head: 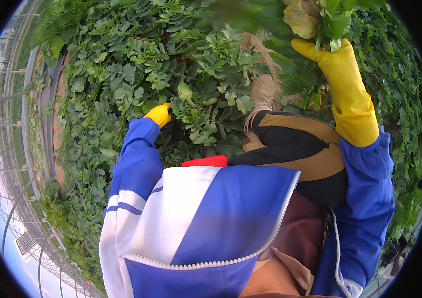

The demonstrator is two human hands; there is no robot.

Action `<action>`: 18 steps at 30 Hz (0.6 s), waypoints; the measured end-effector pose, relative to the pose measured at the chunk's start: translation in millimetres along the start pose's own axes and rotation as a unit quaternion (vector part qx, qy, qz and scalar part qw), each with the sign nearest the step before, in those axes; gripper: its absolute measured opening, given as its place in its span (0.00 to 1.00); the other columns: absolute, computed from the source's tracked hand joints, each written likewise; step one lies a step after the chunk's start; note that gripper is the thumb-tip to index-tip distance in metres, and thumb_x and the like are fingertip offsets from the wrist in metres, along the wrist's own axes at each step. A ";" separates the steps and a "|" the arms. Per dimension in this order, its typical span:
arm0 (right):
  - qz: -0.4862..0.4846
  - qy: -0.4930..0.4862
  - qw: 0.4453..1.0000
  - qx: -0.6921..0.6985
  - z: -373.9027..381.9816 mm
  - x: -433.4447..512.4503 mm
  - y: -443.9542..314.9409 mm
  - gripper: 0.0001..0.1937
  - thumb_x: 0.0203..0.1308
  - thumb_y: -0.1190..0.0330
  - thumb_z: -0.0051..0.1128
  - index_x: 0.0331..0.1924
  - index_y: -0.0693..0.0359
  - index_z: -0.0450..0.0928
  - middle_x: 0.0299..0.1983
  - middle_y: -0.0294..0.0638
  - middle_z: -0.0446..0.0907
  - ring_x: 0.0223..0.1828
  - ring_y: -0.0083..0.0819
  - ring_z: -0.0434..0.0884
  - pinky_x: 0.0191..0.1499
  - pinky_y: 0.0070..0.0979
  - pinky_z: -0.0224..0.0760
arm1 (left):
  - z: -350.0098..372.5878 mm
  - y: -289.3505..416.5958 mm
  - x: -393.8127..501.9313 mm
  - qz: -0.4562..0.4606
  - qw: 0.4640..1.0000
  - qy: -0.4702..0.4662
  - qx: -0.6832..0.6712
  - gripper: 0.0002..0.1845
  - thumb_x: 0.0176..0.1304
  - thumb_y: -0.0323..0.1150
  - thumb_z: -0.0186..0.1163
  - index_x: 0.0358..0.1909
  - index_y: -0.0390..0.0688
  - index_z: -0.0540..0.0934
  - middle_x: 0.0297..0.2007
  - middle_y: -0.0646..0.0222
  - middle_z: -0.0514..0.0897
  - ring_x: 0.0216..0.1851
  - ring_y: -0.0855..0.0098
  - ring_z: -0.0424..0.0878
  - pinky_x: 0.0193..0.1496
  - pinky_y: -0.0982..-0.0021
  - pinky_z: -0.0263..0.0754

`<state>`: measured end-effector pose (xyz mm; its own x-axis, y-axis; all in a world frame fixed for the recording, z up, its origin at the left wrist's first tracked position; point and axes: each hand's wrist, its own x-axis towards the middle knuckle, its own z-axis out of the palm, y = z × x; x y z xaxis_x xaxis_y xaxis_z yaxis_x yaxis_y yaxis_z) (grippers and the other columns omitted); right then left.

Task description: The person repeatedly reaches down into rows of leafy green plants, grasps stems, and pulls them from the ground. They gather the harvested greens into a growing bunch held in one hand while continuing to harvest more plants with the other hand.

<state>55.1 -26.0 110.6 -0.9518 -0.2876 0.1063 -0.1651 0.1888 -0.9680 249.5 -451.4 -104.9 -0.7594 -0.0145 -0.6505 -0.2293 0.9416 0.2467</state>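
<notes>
My right hand [332, 56], in a long yellow rubber glove, is raised at the upper right and grips a bunch of leafy greens [339, 24]. A withered, yellow-brown leaf [302, 18] hangs at that bunch beside the thumb. Lower and to the left, my left hand [160, 115] in a matching glove reaches into dense, lobed-leaf crop plants [199, 115]. Foliage hides its fingertips, so I cannot tell whether they hold a stem.
My dusty shoe [262, 93] stands on a bare strip of soil [257, 46] between the plants. A red item [205, 161] shows beside my jacket. Along the left run a dark ground sheet [49, 111] and curved metal hoops [4, 98].
</notes>
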 end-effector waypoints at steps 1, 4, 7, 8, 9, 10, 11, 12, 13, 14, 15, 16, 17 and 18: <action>0.014 0.008 1.000 -0.020 -1.7 -1.8 -1.5 0.16 0.52 0.72 0.75 0.45 0.65 0.84 0.39 0.35 0.86 0.40 0.22 0.80 0.45 0.25 0.74 | -6.0 -0.6 -8.7 0.002 1.000 -0.002 0.021 0.27 0.56 0.31 0.66 0.59 0.38 0.76 0.47 0.51 0.84 0.48 0.52 0.83 0.50 0.61 0.77; 0.021 0.006 0.999 -0.050 -7.1 -5.3 -2.7 0.17 0.53 0.71 0.73 0.48 0.63 0.85 0.42 0.34 0.86 0.41 0.22 0.82 0.44 0.25 0.74 | -41.8 -10.1 -49.3 -0.068 0.977 -0.027 -0.201 0.23 0.57 0.33 0.71 0.54 0.36 0.80 0.41 0.65 0.86 0.36 0.69 0.82 0.39 0.68 0.77; -0.002 0.010 0.998 -0.060 -8.7 -3.7 2.0 0.17 0.54 0.70 0.73 0.49 0.63 0.84 0.41 0.33 0.86 0.41 0.22 0.82 0.43 0.25 0.75 | -83.9 -7.2 -86.7 -0.127 0.959 -0.060 -0.247 0.18 0.61 0.35 0.70 0.51 0.39 0.82 0.39 0.74 0.86 0.31 0.76 0.79 0.31 0.72 0.74; -0.006 0.013 0.997 -0.074 -8.7 -3.2 2.8 0.18 0.54 0.71 0.73 0.50 0.62 0.83 0.42 0.34 0.85 0.42 0.23 0.82 0.43 0.25 0.75 | -94.7 1.1 -94.7 -0.130 0.965 -0.068 -0.219 0.17 0.59 0.36 0.70 0.48 0.39 0.83 0.36 0.66 0.87 0.32 0.67 0.82 0.34 0.67 0.76; -0.009 0.008 0.998 -0.066 -7.8 -3.4 2.3 0.19 0.54 0.72 0.72 0.51 0.62 0.82 0.43 0.34 0.85 0.42 0.23 0.81 0.44 0.25 0.75 | -106.9 11.0 -102.5 -0.092 0.989 -0.040 -0.110 0.17 0.58 0.37 0.70 0.47 0.40 0.83 0.36 0.63 0.87 0.33 0.63 0.83 0.35 0.65 0.76; -0.013 0.004 0.998 -0.057 -6.0 -3.3 0.3 0.20 0.55 0.73 0.71 0.53 0.62 0.80 0.44 0.35 0.84 0.43 0.24 0.81 0.45 0.24 0.75 | -119.2 22.1 -110.8 -0.043 0.999 -0.010 -0.003 0.17 0.58 0.37 0.70 0.46 0.40 0.83 0.36 0.60 0.87 0.34 0.59 0.83 0.37 0.63 0.76; -0.018 0.002 0.999 -0.041 -3.8 -3.3 -4.2 0.21 0.55 0.74 0.71 0.54 0.62 0.79 0.45 0.36 0.83 0.44 0.25 0.81 0.46 0.24 0.75 | -131.6 33.9 -118.8 0.008 0.994 0.020 0.104 0.17 0.58 0.38 0.70 0.45 0.40 0.83 0.36 0.57 0.86 0.35 0.56 0.83 0.38 0.62 0.76; -0.023 -0.001 0.999 -0.023 -1.3 -3.1 -10.5 0.22 0.55 0.75 0.70 0.55 0.62 0.78 0.46 0.36 0.83 0.45 0.25 0.81 0.46 0.24 0.75 | -145.4 43.9 -131.0 -0.005 0.989 0.074 0.129 0.17 0.57 0.38 0.69 0.45 0.41 0.83 0.36 0.54 0.85 0.37 0.52 0.82 0.40 0.60 0.75; -0.028 -0.004 1.000 0.003 2.0 -3.3 -18.9 0.23 0.55 0.76 0.69 0.57 0.61 0.77 0.47 0.37 0.82 0.46 0.26 0.80 0.47 0.24 0.75 | -158.5 53.1 -141.7 -0.018 0.981 0.129 0.143 0.17 0.56 0.39 0.69 0.44 0.41 0.83 0.36 0.51 0.84 0.40 0.48 0.80 0.42 0.58 0.75; -0.032 -0.007 0.998 0.044 5.5 -3.6 -28.9 0.24 0.55 0.76 0.69 0.58 0.61 0.76 0.48 0.38 0.82 0.46 0.27 0.80 0.48 0.24 0.75 | -172.3 61.4 -148.6 0.014 0.963 0.218 0.155 0.15 0.58 0.38 0.68 0.44 0.41 0.83 0.34 0.55 0.85 0.36 0.52 0.81 0.39 0.60 0.75; -0.031 -0.016 0.994 0.101 9.3 -3.3 -38.6 0.26 0.55 0.77 0.68 0.59 0.61 0.74 0.49 0.38 0.81 0.47 0.27 0.80 0.48 0.24 0.75 | -183.9 68.9 -154.5 0.004 0.945 0.292 0.146 0.14 0.60 0.38 0.68 0.43 0.40 0.83 0.33 0.58 0.86 0.32 0.57 0.83 0.36 0.63 0.75; -0.018 -0.042 0.976 0.214 13.4 0.1 -48.6 0.27 0.55 0.78 0.68 0.60 0.61 0.73 0.50 0.39 0.80 0.48 0.28 0.80 0.49 0.24 0.75 | -192.7 77.1 -156.0 0.009 0.935 0.353 0.007 0.13 0.62 0.37 0.67 0.43 0.39 0.83 0.32 0.62 0.86 0.29 0.65 0.81 0.33 0.67 0.73; 0.026 -0.097 0.903 0.418 17.1 8.2 -56.6 0.28 0.55 0.79 0.67 0.62 0.61 0.72 0.51 0.40 0.80 0.49 0.28 0.79 0.50 0.24 0.74 | -198.8 87.5 -153.7 -0.022 0.907 0.385 -0.166 0.12 0.64 0.36 0.66 0.42 0.38 0.83 0.30 0.66 0.86 0.25 0.73 0.79 0.30 0.72 0.71; 0.070 -0.136 0.827 0.541 18.8 8.8 -63.2 0.29 0.55 0.80 0.66 0.63 0.60 0.71 0.52 0.40 0.79 0.50 0.29 0.79 0.51 0.24 0.74 | -199.3 102.4 -143.0 0.039 0.866 0.434 -0.246 0.12 0.66 0.34 0.65 0.46 0.38 0.82 0.30 0.70 0.86 0.23 0.77 0.77 0.28 0.75 0.68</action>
<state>62.0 -58.1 168.5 -0.8245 -0.5624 0.0627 0.4103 -0.6705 -0.6182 213.3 -420.0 156.6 -0.9065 -0.4063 0.1148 -0.2263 0.6971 0.6803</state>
